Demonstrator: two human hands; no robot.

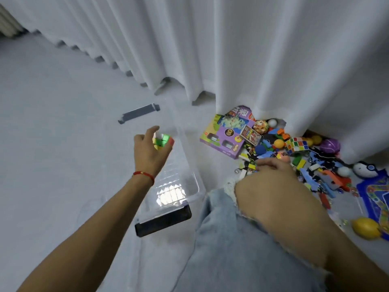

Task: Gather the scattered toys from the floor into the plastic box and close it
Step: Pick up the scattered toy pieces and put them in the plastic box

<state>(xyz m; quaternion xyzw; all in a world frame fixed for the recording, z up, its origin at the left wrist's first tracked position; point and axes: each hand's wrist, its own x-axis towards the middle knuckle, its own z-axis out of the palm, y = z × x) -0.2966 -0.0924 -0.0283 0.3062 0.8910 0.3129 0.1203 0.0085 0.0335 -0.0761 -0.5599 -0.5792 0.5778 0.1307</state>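
Denim knee fills the near foreground, with both forearms reaching out past it. On the left, the left hand hangs over the open box – its fingers curl round a small cube of green, yellow and red, thumb and fingertips pinching it, the cube just beyond the palm and above the far half of the box. A dark latch edges the box's near end, well below the wrist; a grey latch marks its far end, just past the fingertips. The box looks all but bare, so gathering has barely begun. To the right, the right hand lies low on the toy pile, fingers bent down into small bricks – whether they grasp anything I cannot tell, the tips being hidden. Beyond those fingers sit a purple carton and a second cube; further right, a lemon. Next, I judge, the left fingers need only loosen to drop the cube in, while the right must close on a handful. No lid shows.
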